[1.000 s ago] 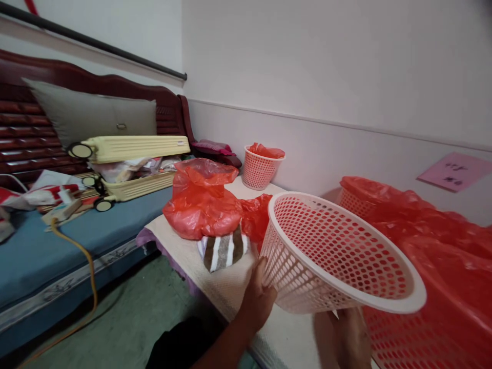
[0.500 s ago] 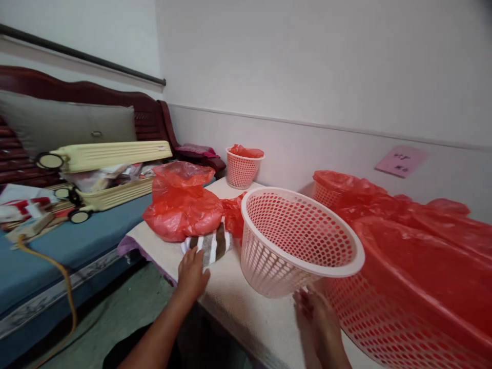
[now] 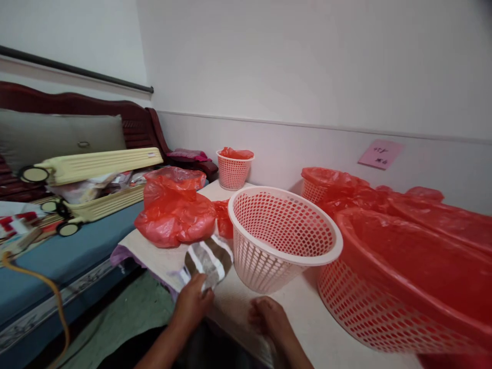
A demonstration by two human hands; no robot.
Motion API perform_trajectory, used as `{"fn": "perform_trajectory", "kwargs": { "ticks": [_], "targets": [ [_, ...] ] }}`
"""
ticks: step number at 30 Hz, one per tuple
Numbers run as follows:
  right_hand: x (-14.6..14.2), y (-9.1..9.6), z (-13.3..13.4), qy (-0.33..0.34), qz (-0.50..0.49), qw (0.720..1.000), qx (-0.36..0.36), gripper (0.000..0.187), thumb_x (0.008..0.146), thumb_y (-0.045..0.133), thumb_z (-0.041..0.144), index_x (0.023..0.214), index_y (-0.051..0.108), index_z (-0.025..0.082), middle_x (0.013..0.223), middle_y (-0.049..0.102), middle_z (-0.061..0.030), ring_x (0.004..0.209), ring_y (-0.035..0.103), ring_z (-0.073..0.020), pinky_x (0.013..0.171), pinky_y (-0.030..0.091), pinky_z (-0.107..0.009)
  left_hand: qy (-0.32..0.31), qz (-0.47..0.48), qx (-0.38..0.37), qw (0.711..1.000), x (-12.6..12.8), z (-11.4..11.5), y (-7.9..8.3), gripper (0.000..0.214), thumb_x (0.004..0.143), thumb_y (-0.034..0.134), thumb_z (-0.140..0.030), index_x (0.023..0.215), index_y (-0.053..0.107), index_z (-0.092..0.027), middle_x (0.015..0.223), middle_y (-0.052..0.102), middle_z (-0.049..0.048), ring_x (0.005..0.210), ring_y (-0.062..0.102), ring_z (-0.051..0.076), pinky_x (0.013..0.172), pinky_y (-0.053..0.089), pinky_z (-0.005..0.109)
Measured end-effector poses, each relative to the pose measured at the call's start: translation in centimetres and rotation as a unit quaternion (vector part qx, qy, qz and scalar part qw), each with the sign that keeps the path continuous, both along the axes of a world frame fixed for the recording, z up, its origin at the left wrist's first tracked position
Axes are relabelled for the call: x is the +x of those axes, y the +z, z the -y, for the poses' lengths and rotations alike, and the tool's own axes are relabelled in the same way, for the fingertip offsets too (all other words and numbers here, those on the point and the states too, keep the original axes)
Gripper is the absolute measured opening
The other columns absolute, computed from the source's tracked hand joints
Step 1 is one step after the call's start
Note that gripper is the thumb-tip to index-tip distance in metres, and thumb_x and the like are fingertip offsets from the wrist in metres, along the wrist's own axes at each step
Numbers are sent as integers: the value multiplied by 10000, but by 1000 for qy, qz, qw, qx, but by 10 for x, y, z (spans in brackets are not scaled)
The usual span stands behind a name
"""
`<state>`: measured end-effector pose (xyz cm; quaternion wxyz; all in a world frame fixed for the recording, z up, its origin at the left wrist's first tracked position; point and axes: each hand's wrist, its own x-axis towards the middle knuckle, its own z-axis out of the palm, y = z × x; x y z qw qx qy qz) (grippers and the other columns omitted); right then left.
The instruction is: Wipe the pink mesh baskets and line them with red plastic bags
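My left hand [image 3: 192,306] grips the near end of a brown-and-white striped cloth [image 3: 207,260], pulled toward the table's front edge. My right hand [image 3: 269,319] rests curled on the white table top [image 3: 307,328] just in front of an empty pink mesh basket [image 3: 282,238], which stands upright on the table. I cannot tell whether the right hand holds anything. A bunched red plastic bag [image 3: 175,210] lies behind the striped cloth.
A large pink basket lined with red plastic [image 3: 407,287] fills the right side. Two smaller lined baskets [image 3: 233,168] [image 3: 323,185] stand near the wall. An open yellow suitcase [image 3: 92,179] lies on the blue bed [image 3: 57,256] at left. An orange cable [image 3: 42,287] hangs there.
The pink basket went from held tilted in both hands to standing on the table. My left hand moved to the striped cloth and pulled it nearer; my right hand let go and settled on the table.
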<state>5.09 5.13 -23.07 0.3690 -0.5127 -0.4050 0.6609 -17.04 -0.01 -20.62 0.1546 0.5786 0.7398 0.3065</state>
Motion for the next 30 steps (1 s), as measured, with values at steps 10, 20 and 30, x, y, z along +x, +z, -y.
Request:
{"fn": "perform_trajectory", "kwargs": {
  "ticks": [10,20,30],
  "targets": [
    [-35,5,15,101,-76,991,53,479,716,683,587,946,684,167,909,707,-65,864,632,-228,778,497,-320,-123,159,1,980,79,26,-12,298,783,570,-225,1079,579,-198,995,668,89,913,622,232,811,453,329],
    [-26,45,17,72,-136,987,51,379,668,689,290,1032,691,184,1024,722,-47,1004,628,-250,890,468,-344,79,475,105,870,41,13,4,302,794,585,-485,870,641,-198,754,618,0,728,564,171,665,442,264],
    [-16,70,30,75,-289,954,-37,440,636,729,235,1068,654,196,1015,723,-76,964,660,-262,896,474,-387,21,801,-87,591,29,16,30,631,801,454,-697,1028,677,-153,942,749,122,957,687,304,824,527,446]
  ]
}}
